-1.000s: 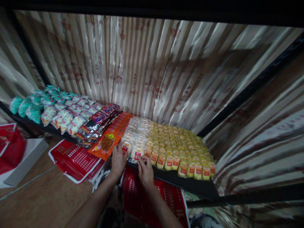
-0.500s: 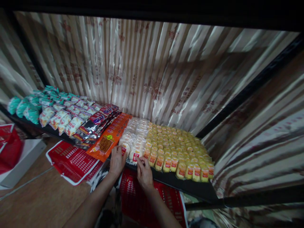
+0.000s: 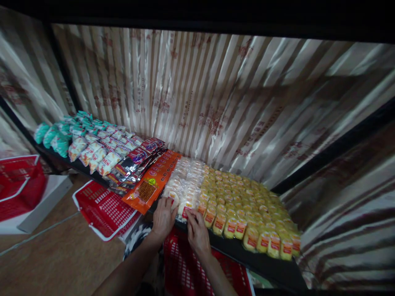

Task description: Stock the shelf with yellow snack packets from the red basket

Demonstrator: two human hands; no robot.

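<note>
Two columns of clear-wrapped white cakes (image 3: 190, 181) lie on the dark shelf, the front ones bearing red labels. My left hand (image 3: 163, 217) has its fingers curled round the front left white cake (image 3: 171, 195), partly covering it. At the front right white cake (image 3: 186, 204), my right hand (image 3: 197, 231) pinches the lower edge of the wrapper by the red label. Both hands stay close together at the shelf's front edge. Right beside the white cakes stand rows of wrapped yellow cakes (image 3: 243, 201). An orange snack bag (image 3: 154, 181) lies flat to their left.
Dark snack packets (image 3: 137, 160), white snack bags (image 3: 106, 162) and teal bags (image 3: 60, 144) fill the shelf's left part. Below are a red basket (image 3: 105, 209), another under my arms, and a red basket (image 3: 21, 185) on a white box. A striped curtain (image 3: 173, 90) hangs behind.
The view has shifted, so the shelf and goods sit further right. Both hands remain at the same two front white cakes, with only slight finger movement.
</note>
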